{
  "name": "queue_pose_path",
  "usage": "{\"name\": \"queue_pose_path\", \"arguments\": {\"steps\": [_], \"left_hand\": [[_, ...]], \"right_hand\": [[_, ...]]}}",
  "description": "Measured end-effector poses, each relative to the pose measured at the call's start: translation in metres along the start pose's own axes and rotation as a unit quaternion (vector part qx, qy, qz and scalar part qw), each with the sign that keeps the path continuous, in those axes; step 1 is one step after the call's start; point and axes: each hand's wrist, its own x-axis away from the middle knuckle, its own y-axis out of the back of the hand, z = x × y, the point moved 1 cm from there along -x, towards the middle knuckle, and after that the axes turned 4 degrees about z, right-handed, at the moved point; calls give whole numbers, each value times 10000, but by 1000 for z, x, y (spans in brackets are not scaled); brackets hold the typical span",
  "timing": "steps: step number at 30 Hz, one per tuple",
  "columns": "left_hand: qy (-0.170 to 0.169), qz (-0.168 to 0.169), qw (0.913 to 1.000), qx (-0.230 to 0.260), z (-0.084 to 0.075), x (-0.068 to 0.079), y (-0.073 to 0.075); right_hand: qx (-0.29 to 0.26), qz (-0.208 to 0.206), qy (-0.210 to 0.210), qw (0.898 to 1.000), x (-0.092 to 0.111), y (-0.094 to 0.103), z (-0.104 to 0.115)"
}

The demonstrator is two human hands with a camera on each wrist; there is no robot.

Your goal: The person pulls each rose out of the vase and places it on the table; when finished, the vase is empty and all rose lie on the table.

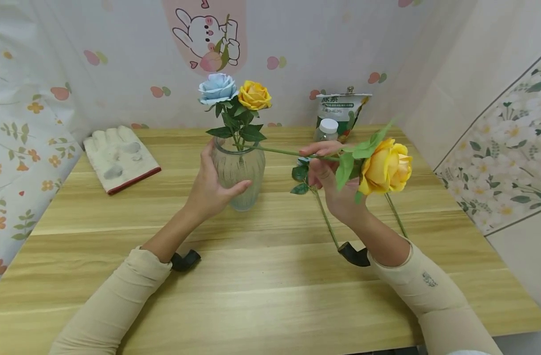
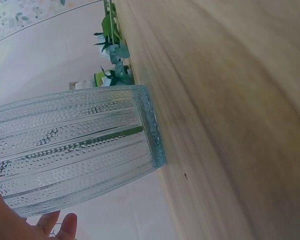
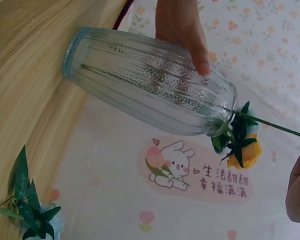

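A ribbed clear glass vase (image 1: pixel 244 185) stands upright on the table, holding a light blue rose (image 1: pixel 218 88) and a yellow rose (image 1: pixel 254 95) with dark green leaves. My left hand (image 1: pixel 208 186) grips the vase, its fingers around the left side and the thumb across the front. Between thumb and fingers, my right hand (image 1: pixel 343 197) pinches the green stem of another yellow rose (image 1: pixel 386 167). That rose lies nearly level, bloom to the right, and its stem (image 3: pixel 275 125) reaches the vase mouth in the right wrist view.
A white work glove (image 1: pixel 119 159) lies at the back left. Behind the right hand stand a white-capped bottle (image 1: pixel 328 127) and a clipped printed pouch (image 1: pixel 348 111). Flower stems (image 1: pixel 325 219) with leaves lie on the table (image 1: pixel 261 296) beneath the right forearm.
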Motion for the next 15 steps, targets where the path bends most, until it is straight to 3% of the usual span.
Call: {"name": "queue_pose_path", "arguments": {"steps": [3, 6, 10, 15], "left_hand": [[26, -5, 10000, 9, 0, 0, 0], [6, -5, 10000, 20, 1, 0, 0], [-43, -3, 10000, 52, 2, 0, 0], [-92, -23, 9999, 87, 3, 0, 0]], "right_hand": [[-373, -184, -67, 9991, 1, 2, 0], [-795, -507, 137, 9954, 0, 4, 0], [-938, -988, 590, 9889, -5, 6, -2], [-921, -1323, 820, 9835, -10, 8, -4]]}}
